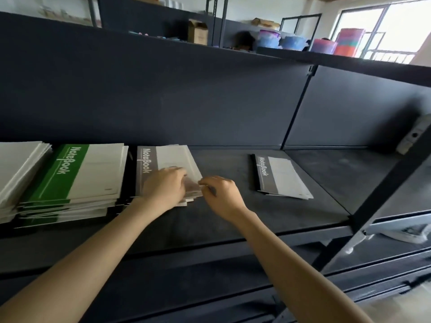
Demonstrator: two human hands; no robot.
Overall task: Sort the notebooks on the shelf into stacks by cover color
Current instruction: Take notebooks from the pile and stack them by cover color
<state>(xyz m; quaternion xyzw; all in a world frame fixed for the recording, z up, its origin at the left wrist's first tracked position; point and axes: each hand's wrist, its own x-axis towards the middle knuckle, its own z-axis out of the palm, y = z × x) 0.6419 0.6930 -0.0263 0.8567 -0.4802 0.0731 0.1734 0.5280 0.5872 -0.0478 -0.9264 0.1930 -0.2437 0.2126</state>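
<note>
On the dark shelf (233,220) lie several notebook piles. A white-topped stack (18,166) sits at the far left, beside a stack with a green-banded notebook (77,173) on top. In the middle is a stack topped by a grey-banded notebook (163,159). My left hand (165,185) rests on that grey stack, fingers curled over its near right part. My right hand (221,194) pinches the stack's right edge. A small separate pile of grey-banded notebooks (279,176) lies further right.
The shelf's dark back panel (163,101) rises behind the piles. A black upright post (384,194) stands at the right front, with a white device (412,134) beside it. Boxes and coloured tubs (291,41) sit on the upper shelf.
</note>
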